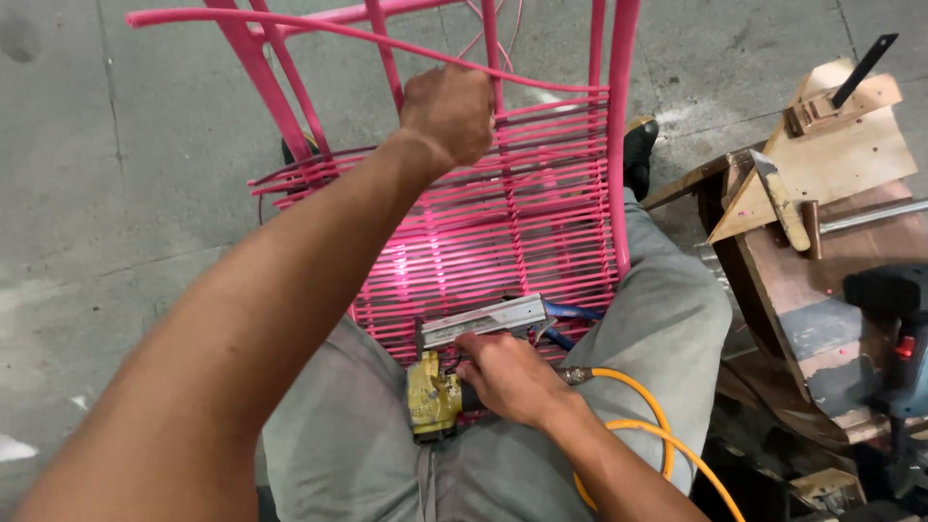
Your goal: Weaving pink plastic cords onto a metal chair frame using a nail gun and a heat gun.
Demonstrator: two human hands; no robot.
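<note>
Pink woven chair frame [503, 222] lies across the person's lap, its bars running away from the body toward the top edge of the view and its cords strung crosswise between the side bars. The concrete floor [126, 164] spreads out to the left and beyond it, with open room on that side. To the right a wooden workbench [831, 251] stands close beside the right knee, carrying a hammer [783, 203] and, at its near edge, a dark drill [894, 329], so the right side is crowded.

The left hand [447, 114] is closed in a fist around a loose pink cord [319, 29] at the far end of the weave, where it meets an upright bar; the cord sweeps from there toward the upper left corner. The right hand [510, 375] is wrapped tight around the grip of a yellow air stapler [440, 391] at the near edge of the weave, over the lap. The stapler's silver magazine [483, 321] lies crosswise, along the cords, and an orange hose [648, 425] loops off its back end to the lower right. The weave's long axis runs from the right hand straight up to the left; the right hand is nearer the body, the left farther out.
</note>
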